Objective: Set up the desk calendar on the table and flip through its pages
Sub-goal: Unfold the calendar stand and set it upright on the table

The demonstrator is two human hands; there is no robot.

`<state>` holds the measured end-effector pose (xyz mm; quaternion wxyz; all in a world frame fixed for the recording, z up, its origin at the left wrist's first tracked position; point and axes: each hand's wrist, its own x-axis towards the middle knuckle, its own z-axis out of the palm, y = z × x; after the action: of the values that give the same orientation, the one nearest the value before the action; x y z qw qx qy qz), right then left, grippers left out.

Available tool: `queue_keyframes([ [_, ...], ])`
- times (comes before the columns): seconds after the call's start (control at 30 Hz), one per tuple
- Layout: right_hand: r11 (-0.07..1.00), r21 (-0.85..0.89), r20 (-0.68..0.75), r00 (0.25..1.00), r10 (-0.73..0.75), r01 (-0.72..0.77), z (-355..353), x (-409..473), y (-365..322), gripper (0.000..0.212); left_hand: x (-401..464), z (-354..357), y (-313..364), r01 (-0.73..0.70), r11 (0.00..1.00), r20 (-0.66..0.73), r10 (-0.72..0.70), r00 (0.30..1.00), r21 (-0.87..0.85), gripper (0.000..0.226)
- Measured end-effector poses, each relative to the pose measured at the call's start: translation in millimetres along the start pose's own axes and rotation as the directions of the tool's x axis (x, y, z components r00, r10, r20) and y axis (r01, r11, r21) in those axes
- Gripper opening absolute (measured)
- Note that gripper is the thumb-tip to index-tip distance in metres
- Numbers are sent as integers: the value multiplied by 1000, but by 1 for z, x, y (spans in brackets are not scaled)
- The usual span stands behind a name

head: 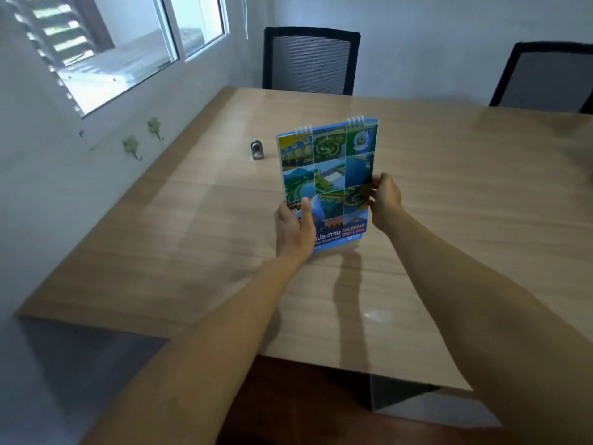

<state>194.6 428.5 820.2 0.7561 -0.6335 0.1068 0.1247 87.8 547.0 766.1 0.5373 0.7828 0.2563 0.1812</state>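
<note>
Left hand [293, 231] clamped on the calendar [327, 184] at its lower left corner, thumb across the cover. Right hand [384, 200] pinching the right edge, fingertips only. Calendar upright, coils on top, above the table [449, 194]; bottom edge possibly just clear of it, hard to say. Small grey gadget [257, 150] just behind.

Open bench around the fingers, 1 small obstacle

Bare bench [449, 203] lies right of and nearer than the fingers [378, 181]; a small metal object [257, 150] stands beyond them to the left, and 2 chairs [309, 59] line the far edge.
</note>
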Motion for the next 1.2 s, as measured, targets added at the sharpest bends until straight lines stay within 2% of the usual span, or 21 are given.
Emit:
queue_keyframes([
  [0.27, 999, -43, 50, 999, 20, -18, -9, 21, 9, 36, -19, 3, -17, -139, 987, -7, 140, 990, 86, 41],
  [0.4, 997, -78, 89, 996, 11, -4, -9, 27, 13, 36, -10, -15, -24, -85, 992, 35, 82, 996, 88, 40],
  [0.53, 995, -96, 115, 993, 11, 0, -2, 23, 20, 35, 11, -38, -9, -15, 995, 164, 31, 986, -94, 35],
  [0.6, 987, -164, 92, 996, 22, -6, -2, 27, 31, 45, 21, -46, 0, -62, 996, 238, 75, 968, -62, 35],
  [0.67, 961, -260, 138, 989, -56, 90, -10, 57, 63, 59, 29, -52, 1, -180, 984, 309, 167, 936, 13, 34],
  [0.73, 929, -328, 203, 973, -106, 170, -11, 38, 70, 77, 38, -57, -3, -312, 944, 386, 251, 888, 104, 36],
  [0.8, 905, -359, 264, 955, -138, 230, -2, -19, 54, 74, 42, -63, -3, -403, 901, 449, 298, 842, 158, 35],
  [0.87, 879, -388, 358, 924, -134, 278, 0, -47, 55, 71, 47, -68, -5, -538, 820, 485, 396, 780, 196, 38],
  [0.93, 831, -415, 455, 876, -162, 369, -8, -54, 68, 84, 52, -70, -5, -663, 707, 550, 461, 696, 246, 44],
  [1.0, 766, -470, 489, 852, -188, 439, -15, -50, 77, 99, 53, -67, -1, -716, 638, 592, 471, 653, 283, 48],
  [1.1, 626, -593, 456, 852, -257, 507, -19, -46, 81, 120, 50, -58, 6, -773, 568, 613, 514, 600, 281, 51],
  [1.13, 591, -614, 456, 846, -275, 523, -22, -45, 82, 123, 50, -55, 6, -790, 548, 622, 525, 582, 277, 54],
  [1.2, 597, -614, 454, 850, -269, 517, -27, -44, 81, 119, 49, -48, 7, -807, 524, 648, 519, 557, 273, 63],
])
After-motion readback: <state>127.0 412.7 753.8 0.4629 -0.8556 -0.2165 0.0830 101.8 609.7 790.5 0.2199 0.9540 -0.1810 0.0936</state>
